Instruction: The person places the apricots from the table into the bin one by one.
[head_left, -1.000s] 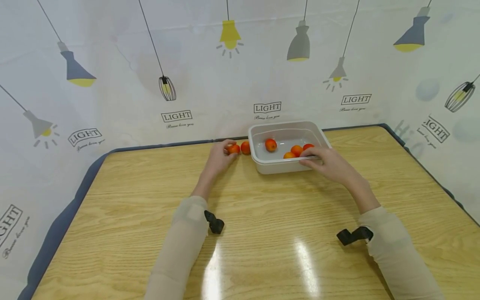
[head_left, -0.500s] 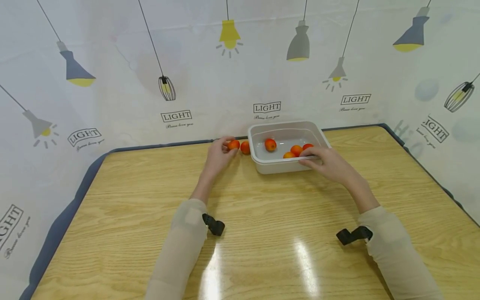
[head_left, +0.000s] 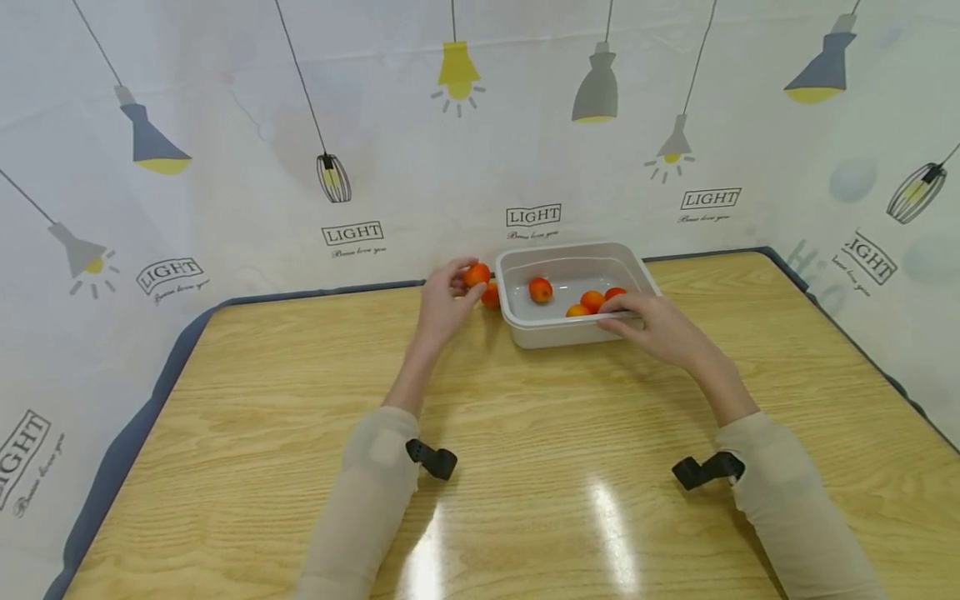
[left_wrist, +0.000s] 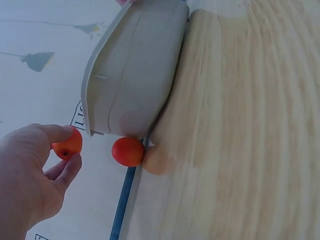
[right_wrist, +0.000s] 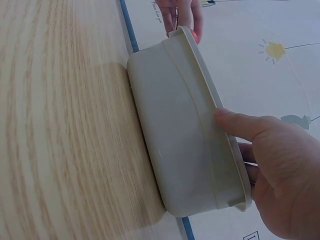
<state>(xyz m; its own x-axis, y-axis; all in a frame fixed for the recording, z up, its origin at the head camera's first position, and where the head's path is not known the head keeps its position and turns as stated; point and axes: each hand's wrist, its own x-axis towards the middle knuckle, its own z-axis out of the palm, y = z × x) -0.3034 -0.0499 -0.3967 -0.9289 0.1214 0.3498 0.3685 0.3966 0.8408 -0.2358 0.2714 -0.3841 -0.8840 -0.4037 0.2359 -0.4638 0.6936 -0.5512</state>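
Observation:
My left hand (head_left: 442,307) pinches a small round orange-red fruit (head_left: 477,275) between thumb and fingers, lifted off the table to the left of the white plastic bin (head_left: 540,333). The left wrist view shows a dark spot on this held fruit (left_wrist: 68,145). Below it, a second fruit (left_wrist: 128,151) lies on the table by the bin's left end. My right hand (head_left: 663,329) grips the bin's near rim at the right, thumb outside and fingers inside, as the right wrist view also shows. Inside the bin lie several like fruits (head_left: 540,290), some partly hidden by the rim and right hand.
The bin stands at the far edge of a wooden table (head_left: 525,467), close to a wall covering (head_left: 405,158) printed with lamps. A dark blue border (head_left: 330,292) runs along the table's back edge. Black wrist mounts (head_left: 432,460) sit on both sleeves.
My left hand has raised the fruit from the table and moved it slightly right, towards the bin, above the other loose fruit. The right hand and bin stay in place.

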